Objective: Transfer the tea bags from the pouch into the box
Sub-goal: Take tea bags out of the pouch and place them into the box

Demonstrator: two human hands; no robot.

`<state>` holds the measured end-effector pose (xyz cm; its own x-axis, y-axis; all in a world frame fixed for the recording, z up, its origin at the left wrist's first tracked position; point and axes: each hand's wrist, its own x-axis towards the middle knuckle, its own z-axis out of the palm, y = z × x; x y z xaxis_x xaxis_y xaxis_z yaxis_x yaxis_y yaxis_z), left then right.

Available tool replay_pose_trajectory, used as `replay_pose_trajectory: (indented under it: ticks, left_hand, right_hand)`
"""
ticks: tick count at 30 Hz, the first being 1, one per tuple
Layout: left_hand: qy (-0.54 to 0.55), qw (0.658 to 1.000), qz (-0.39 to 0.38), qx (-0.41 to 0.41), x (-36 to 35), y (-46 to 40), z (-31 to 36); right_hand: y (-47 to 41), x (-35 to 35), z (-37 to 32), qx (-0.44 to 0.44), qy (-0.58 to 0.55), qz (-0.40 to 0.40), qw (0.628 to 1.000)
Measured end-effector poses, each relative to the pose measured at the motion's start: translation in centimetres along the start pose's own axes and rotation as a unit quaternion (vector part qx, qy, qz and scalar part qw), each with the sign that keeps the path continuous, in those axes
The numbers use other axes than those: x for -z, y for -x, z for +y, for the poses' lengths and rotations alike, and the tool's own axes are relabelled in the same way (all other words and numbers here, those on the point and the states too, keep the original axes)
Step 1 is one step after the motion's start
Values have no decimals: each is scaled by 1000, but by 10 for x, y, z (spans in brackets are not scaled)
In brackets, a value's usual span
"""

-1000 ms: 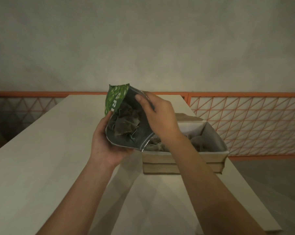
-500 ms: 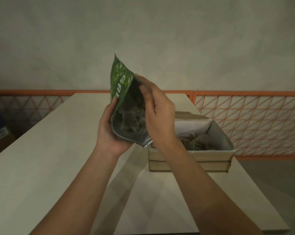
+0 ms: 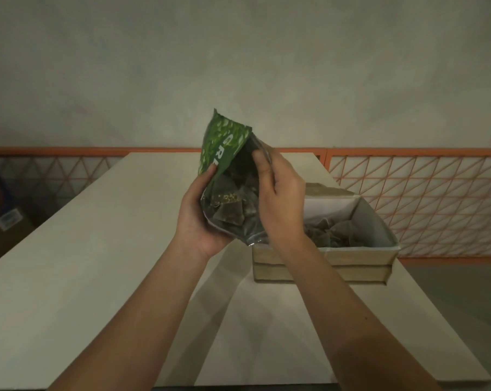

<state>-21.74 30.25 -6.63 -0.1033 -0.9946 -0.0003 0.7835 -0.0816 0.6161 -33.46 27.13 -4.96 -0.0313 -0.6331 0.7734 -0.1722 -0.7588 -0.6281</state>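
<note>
Our left hand (image 3: 199, 218) grips the green pouch (image 3: 224, 145), tilted above the table (image 3: 69, 263). Our right hand (image 3: 281, 198) pinches its open rim, beside the box (image 3: 323, 261) of tea bags (image 3: 334, 232).

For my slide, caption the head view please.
Both hands hold the open green pouch of tea bags beside the part-filled box.

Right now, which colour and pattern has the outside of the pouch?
Green with paler leaf-like specks and white letters, on the foil-lined tea pouch; head view.
</note>
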Motion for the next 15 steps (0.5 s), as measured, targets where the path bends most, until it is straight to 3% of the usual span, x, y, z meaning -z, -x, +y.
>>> replay_pose_trajectory:
  ticks: [9,12,15]
  left_hand:
    - [24,999,35,-1,11,3,-2]
    - [19,999,48,-8,14,3,-2]
    - [12,999,50,-7,13,5,-4]
  right_hand:
    - [19,21,-5,12,5,-43,999]
    - [28,22,-2,15,173,-88,981]
    - [30,19,-4,-66,371,-169,911]
